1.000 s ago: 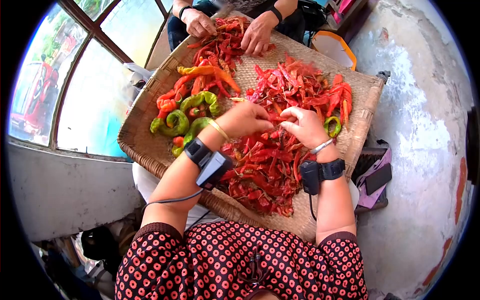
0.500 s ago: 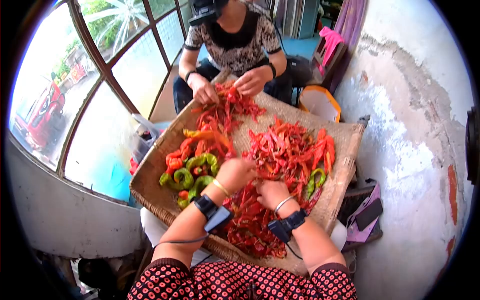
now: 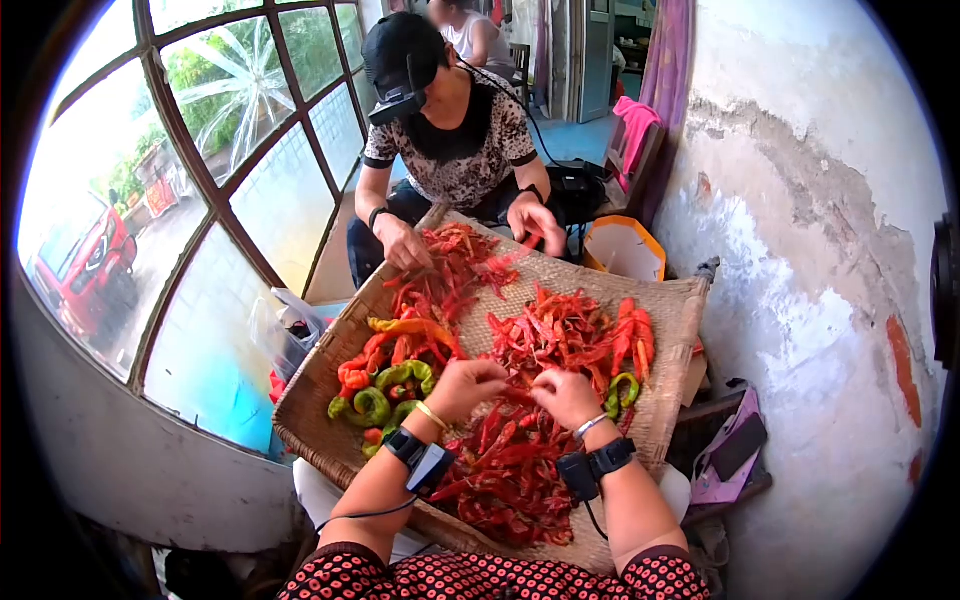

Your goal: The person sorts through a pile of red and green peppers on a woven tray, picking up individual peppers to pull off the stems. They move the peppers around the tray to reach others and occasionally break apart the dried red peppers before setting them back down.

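Observation:
Both my hands are over the middle of a woven tray (image 3: 672, 320) spread with chili peppers. My left hand (image 3: 468, 386) is pinched, its fingertips pointing right. Facing it, my right hand (image 3: 568, 396) is pinched too. A red dried chili (image 3: 520, 392) shows between the fingertips, partly covered by them and hard to separate from the peppers behind. Nearest me lies a heap of dark red dried chilies (image 3: 510, 475). Beyond my hands is a brighter red heap (image 3: 550, 330). Curled green peppers (image 3: 372, 408) lie left of my left hand, and another green pepper (image 3: 622, 393) lies right of my right hand.
Across the tray sits a person in a cap (image 3: 400, 60), one hand (image 3: 405, 245) on a red chili heap (image 3: 455, 265). An orange-rimmed container (image 3: 625, 248) stands behind the tray. A window is at left, a rough wall (image 3: 790, 300) at right.
The view has tilted up, showing more of the room. My hands have drawn level, fingertips facing each other. The other person's hand at right has lifted off the chilies with its fingers spread.

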A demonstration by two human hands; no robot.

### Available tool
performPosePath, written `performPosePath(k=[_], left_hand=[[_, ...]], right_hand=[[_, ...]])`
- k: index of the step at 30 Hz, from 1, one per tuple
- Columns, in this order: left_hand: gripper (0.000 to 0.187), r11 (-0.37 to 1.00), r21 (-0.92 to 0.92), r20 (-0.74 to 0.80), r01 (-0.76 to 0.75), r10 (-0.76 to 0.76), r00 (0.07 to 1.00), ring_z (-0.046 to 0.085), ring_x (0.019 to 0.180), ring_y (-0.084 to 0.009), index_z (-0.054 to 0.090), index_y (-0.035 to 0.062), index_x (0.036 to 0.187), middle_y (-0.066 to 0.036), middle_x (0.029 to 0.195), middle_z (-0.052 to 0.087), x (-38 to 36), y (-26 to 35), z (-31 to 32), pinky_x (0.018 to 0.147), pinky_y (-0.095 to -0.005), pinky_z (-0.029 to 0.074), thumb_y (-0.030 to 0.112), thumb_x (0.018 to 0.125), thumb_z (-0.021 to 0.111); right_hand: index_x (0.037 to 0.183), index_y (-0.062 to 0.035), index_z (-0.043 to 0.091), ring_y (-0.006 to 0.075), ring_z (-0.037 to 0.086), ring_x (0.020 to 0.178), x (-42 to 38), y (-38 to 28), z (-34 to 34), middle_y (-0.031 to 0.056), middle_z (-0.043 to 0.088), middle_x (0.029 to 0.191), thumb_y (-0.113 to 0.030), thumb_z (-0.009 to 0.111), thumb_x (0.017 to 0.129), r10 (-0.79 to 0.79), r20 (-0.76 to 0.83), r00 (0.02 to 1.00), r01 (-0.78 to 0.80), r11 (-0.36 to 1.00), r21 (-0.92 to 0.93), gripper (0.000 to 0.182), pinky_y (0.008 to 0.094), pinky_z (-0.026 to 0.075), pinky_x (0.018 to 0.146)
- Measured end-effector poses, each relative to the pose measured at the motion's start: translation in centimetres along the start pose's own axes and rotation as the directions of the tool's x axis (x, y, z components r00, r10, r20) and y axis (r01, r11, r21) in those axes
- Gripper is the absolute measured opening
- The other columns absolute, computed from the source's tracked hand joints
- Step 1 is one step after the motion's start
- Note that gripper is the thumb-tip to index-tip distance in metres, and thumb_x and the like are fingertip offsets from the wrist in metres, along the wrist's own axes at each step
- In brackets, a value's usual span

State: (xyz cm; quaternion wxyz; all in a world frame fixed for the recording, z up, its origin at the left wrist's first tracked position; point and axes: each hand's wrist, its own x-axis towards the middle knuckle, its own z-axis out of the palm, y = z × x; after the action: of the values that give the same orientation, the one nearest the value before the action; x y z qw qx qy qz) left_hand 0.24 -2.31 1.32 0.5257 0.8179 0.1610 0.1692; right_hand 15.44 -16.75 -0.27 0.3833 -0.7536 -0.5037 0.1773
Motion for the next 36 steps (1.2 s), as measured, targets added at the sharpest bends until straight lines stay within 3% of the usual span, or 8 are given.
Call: performPosePath(k=[6,10,12,16,20,28,32,36], left_hand=[[0.012,0.987,-0.137,-0.571,0.082,-0.147,0.808,0.054,0.063,-0.0057,0.062,0.0007,0.086,0.000,0.071,0.060,1.0,-2.1,-4.0,0.057,-0.0202,0.045,0.008,0.076,0.065],[0.017,0.913,0.378,-0.765,0.153,0.215,0.607,0.058,0.067,-0.0186,0.061,0.0025,0.090,-0.005,0.071,0.060,1.2,-2.1,-4.1,0.061,-0.0274,0.048,0.007,0.074,0.064],[0.017,0.728,0.645,-0.723,0.232,0.483,0.493,0.059,0.069,-0.0243,0.061,0.0029,0.089,-0.007,0.072,0.060,1.4,-1.6,-3.4,0.063,-0.0306,0.048,0.007,0.072,0.063],[0.013,0.812,0.582,-0.213,-0.037,0.197,0.957,0.058,0.078,-0.0287,0.061,0.0078,0.084,-0.009,0.084,0.060,0.8,-2.7,-1.7,0.069,-0.0375,0.047,0.016,0.074,0.059],[0.016,0.735,0.641,0.146,-0.222,0.168,0.975,0.058,0.079,-0.0270,0.063,0.0109,0.087,-0.008,0.084,0.060,0.1,-2.7,1.0,0.068,-0.0368,0.048,0.021,0.075,0.057],[0.027,0.858,0.378,0.057,-0.348,0.354,0.934,0.060,0.079,-0.0235,0.061,0.0056,0.097,-0.011,0.089,0.061,0.4,-1.2,1.9,0.068,-0.0322,0.048,0.012,0.071,0.068],[0.053,0.967,-0.225,0.151,-0.123,0.159,0.976,0.054,0.078,-0.0088,0.044,0.0045,0.123,-0.003,0.099,0.057,-0.4,-1.8,4.1,0.063,-0.0242,0.047,0.012,0.077,0.068],[0.033,0.931,-0.257,0.247,0.261,-0.198,0.948,0.053,0.066,-0.0053,0.051,0.0028,0.114,0.002,0.080,0.059,-0.4,-0.9,3.8,0.056,-0.0210,0.045,0.008,0.082,0.060]], right_hand=[[0.104,-0.0090,0.052,0.0308,0.048,0.093,0.7,2.2,-0.9,0.0113,0.048,0.096,-0.013,0.070,0.066,-0.224,-0.419,0.880,0.002,0.883,-0.469,0.042,0.0392,0.044,0.080],[0.111,-0.0106,0.048,0.0318,0.048,0.095,0.7,2.7,-0.6,0.0127,0.049,0.098,-0.014,0.070,0.067,-0.121,-0.319,0.940,-0.065,0.854,-0.516,0.049,0.0397,0.045,0.078],[0.111,-0.0112,0.047,0.0321,0.051,0.093,0.7,2.6,-0.7,0.0132,0.049,0.100,-0.014,0.069,0.068,-0.085,-0.243,0.966,-0.065,0.832,-0.551,0.048,0.0400,0.047,0.075],[0.101,-0.0109,0.050,0.0321,0.060,0.072,0.8,4.0,-0.2,0.0136,0.058,0.085,-0.017,0.062,0.074,-0.018,-0.152,0.988,-0.073,0.817,-0.572,0.030,0.0408,0.049,0.063],[0.087,-0.0093,0.058,0.0305,0.060,0.072,0.7,4.0,-0.3,0.0127,0.061,0.074,-0.018,0.060,0.075,0.070,-0.042,0.997,-0.082,0.838,-0.539,0.015,0.0417,0.049,0.064],[0.090,-0.0034,0.062,0.0257,0.061,0.068,0.3,0.7,-0.4,0.0154,0.062,0.073,-0.027,0.051,0.084,0.057,-0.003,0.998,-0.053,0.942,0.333,0.027,0.0343,0.046,0.062],[0.091,0.0019,0.060,0.0111,0.056,0.071,0.0,-0.8,0.7,0.0063,0.062,0.076,-0.023,0.049,0.087,0.048,-0.024,0.999,-0.030,0.864,0.503,0.028,0.0273,0.046,0.061],[0.100,-0.0002,0.059,0.0064,0.054,0.068,-0.2,-1.6,0.5,0.0023,0.059,0.083,-0.024,0.050,0.089,0.134,0.124,0.983,-0.182,0.685,0.705,0.028,0.0192,0.046,0.052]])
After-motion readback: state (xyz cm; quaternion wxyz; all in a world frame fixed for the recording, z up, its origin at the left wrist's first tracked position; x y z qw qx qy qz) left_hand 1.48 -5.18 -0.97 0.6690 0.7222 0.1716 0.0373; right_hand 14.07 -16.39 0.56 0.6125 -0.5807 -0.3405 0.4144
